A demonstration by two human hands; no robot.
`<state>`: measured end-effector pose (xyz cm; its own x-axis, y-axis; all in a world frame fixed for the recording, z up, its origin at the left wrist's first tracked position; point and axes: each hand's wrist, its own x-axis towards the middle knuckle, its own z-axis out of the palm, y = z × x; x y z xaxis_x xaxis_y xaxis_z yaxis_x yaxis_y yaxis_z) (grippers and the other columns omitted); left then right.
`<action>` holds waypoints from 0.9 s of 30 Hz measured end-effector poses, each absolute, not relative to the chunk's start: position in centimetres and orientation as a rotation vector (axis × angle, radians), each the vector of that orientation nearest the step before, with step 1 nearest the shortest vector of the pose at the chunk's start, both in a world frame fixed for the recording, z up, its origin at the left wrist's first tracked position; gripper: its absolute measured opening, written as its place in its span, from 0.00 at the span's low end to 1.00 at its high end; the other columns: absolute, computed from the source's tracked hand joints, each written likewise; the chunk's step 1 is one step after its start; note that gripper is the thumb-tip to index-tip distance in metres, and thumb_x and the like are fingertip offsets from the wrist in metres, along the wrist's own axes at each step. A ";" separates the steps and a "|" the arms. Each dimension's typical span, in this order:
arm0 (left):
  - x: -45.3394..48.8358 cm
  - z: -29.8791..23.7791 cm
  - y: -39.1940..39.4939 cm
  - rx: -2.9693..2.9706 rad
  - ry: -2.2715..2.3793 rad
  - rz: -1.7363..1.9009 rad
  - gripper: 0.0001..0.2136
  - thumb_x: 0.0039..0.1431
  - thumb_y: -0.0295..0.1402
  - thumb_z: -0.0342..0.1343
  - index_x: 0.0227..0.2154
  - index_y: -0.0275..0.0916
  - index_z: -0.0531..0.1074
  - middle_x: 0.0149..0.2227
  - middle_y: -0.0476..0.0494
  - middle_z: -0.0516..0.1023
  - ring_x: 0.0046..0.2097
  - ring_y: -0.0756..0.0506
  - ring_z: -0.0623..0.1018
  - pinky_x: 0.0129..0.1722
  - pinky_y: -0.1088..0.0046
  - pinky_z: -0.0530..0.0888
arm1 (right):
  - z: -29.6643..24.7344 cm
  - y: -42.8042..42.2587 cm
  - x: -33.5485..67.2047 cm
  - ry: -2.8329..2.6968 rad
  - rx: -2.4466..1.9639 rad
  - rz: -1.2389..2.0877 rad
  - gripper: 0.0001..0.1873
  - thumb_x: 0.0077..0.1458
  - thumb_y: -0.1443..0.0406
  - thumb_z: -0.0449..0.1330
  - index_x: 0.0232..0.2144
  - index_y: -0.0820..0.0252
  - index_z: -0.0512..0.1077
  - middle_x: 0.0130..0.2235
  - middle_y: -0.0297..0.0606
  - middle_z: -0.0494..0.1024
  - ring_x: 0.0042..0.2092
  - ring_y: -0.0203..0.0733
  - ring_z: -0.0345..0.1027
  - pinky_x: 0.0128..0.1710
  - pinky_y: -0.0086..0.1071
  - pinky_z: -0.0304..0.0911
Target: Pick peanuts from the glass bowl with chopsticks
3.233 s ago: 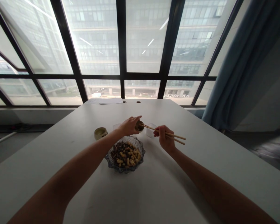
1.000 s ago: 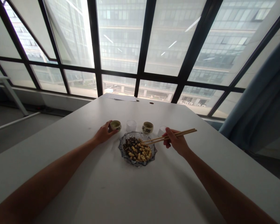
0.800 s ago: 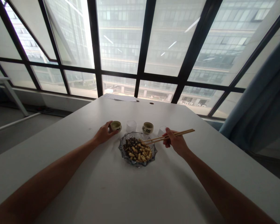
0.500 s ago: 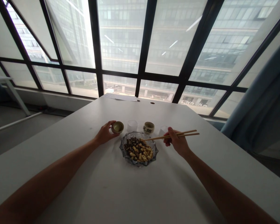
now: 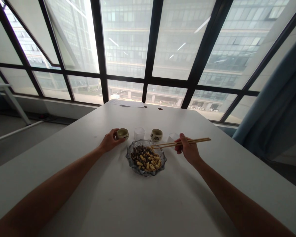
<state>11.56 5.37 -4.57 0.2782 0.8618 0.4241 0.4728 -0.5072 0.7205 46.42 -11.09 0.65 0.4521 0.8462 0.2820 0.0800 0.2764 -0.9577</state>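
My left hand (image 5: 111, 141) is closed round a small tea cup (image 5: 122, 134) with dark characters on its side, upright at the left. In my right hand (image 5: 187, 148) is a pair of chopsticks (image 5: 196, 141), their tips over the far side of a scalloped glass bowl (image 5: 146, 171). Peanuts (image 5: 151, 164) fill the near right of that bowl, and dark, thin pieces (image 5: 138, 151) lie at its far left. Whether the tips grip a piece is too small to tell. Just behind the bowl stands a second tea cup (image 5: 156, 135) with dark characters.
A clear plastic cup (image 5: 139, 133) stands between the two tea cups. Another clear cup (image 5: 172, 137) is partly behind my right hand. Papers (image 5: 125, 103) lie at the far edge of the white table (image 5: 128, 204). A blue curtain (image 5: 268, 108) hangs at the right.
My left hand has turned the tea cup from tilted toward me to upright, so its characters now show. The chopstick tips have opened apart slightly over the bowl.
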 end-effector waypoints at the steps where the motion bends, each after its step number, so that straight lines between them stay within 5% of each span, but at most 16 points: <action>1: 11.5 -4.6 5.4 2.084 1.213 1.106 0.37 0.43 0.55 0.65 0.54 0.39 0.66 0.47 0.37 0.80 0.45 0.39 0.80 0.44 0.62 0.77 | 0.7 -11.1 46.4 -0.985 -1.188 0.644 0.32 0.43 0.38 0.64 0.20 0.63 0.73 0.13 0.36 0.71 0.12 0.33 0.61 0.10 0.25 0.56; 7: 11.8 -3.1 5.1 2.104 1.264 1.182 0.38 0.46 0.57 0.61 0.55 0.36 0.65 0.53 0.32 0.75 0.53 0.36 0.76 0.49 0.58 0.75 | 1.1 -11.1 46.6 -0.979 -1.173 0.593 0.33 0.43 0.37 0.63 0.19 0.62 0.72 0.13 0.35 0.71 0.11 0.33 0.60 0.09 0.25 0.56; 11: 14.4 0.2 4.0 2.292 1.294 1.301 0.30 0.54 0.54 0.56 0.53 0.38 0.67 0.53 0.34 0.75 0.54 0.36 0.75 0.55 0.55 0.71 | 1.2 -11.2 46.9 -1.004 -1.187 0.640 0.32 0.44 0.38 0.63 0.18 0.62 0.72 0.11 0.35 0.70 0.11 0.32 0.58 0.08 0.25 0.55; 17: 23.2 3.5 2.3 2.658 1.116 0.690 0.29 0.57 0.50 0.57 0.57 0.38 0.65 0.52 0.36 0.77 0.54 0.38 0.76 0.55 0.59 0.70 | 1.1 -11.0 47.8 -0.995 -1.157 0.704 0.30 0.44 0.41 0.65 0.17 0.63 0.72 0.10 0.35 0.68 0.10 0.32 0.57 0.07 0.24 0.51; 23: 29.8 3.0 3.5 2.797 1.224 0.285 0.41 0.47 0.56 0.60 0.60 0.37 0.61 0.57 0.27 0.73 0.59 0.31 0.71 0.59 0.53 0.63 | 1.6 -10.7 49.1 -0.808 -1.065 0.472 0.27 0.50 0.44 0.62 0.18 0.61 0.71 0.11 0.34 0.69 0.11 0.32 0.58 0.08 0.25 0.53; 27: 31.4 2.2 5.0 2.774 1.216 0.180 0.38 0.44 0.56 0.61 0.55 0.37 0.67 0.53 0.29 0.76 0.57 0.30 0.73 0.62 0.47 0.56 | 1.6 -10.6 49.8 -0.721 -1.080 0.345 0.27 0.53 0.44 0.59 0.19 0.60 0.70 0.12 0.34 0.70 0.11 0.33 0.59 0.09 0.26 0.54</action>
